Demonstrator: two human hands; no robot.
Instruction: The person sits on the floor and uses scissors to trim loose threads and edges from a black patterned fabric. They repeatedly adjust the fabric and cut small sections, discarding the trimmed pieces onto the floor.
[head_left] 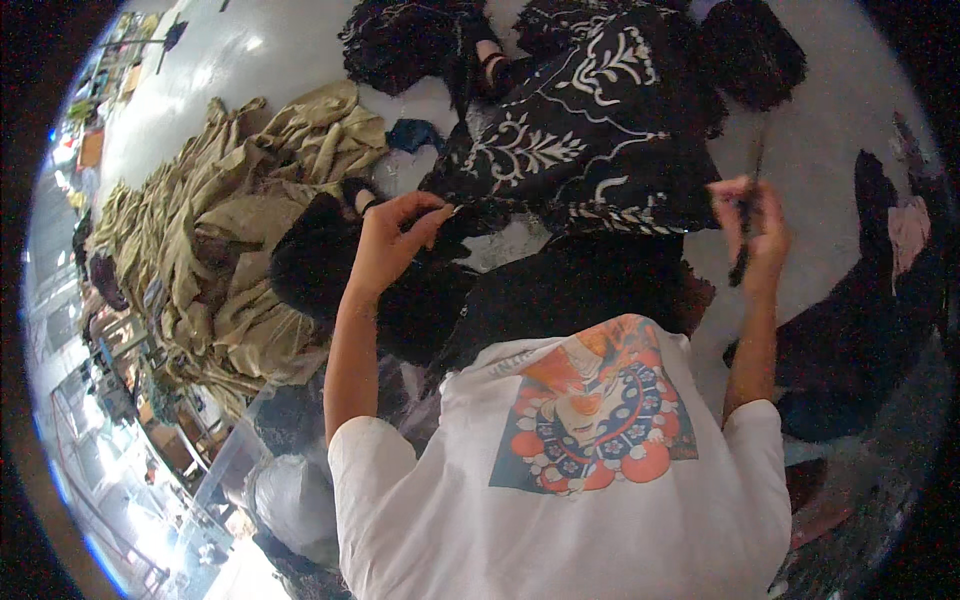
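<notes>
Several left fingers (pixel 421 203) pinch black cloth (pixel 590 130); right fingers (pixel 771 215) hold a slim dark object (pixel 740 265).

Grey floor (pixel 825 215) open just right of the right hand (pixel 764 228), passable; dark cloth heap (pixel 850 330) blocks farther right. Olive fabric pile (pixel 235 220) blocks left of the left hand (pixel 392 238). Black embroidered cloth (pixel 610 125) crowds space ahead
</notes>
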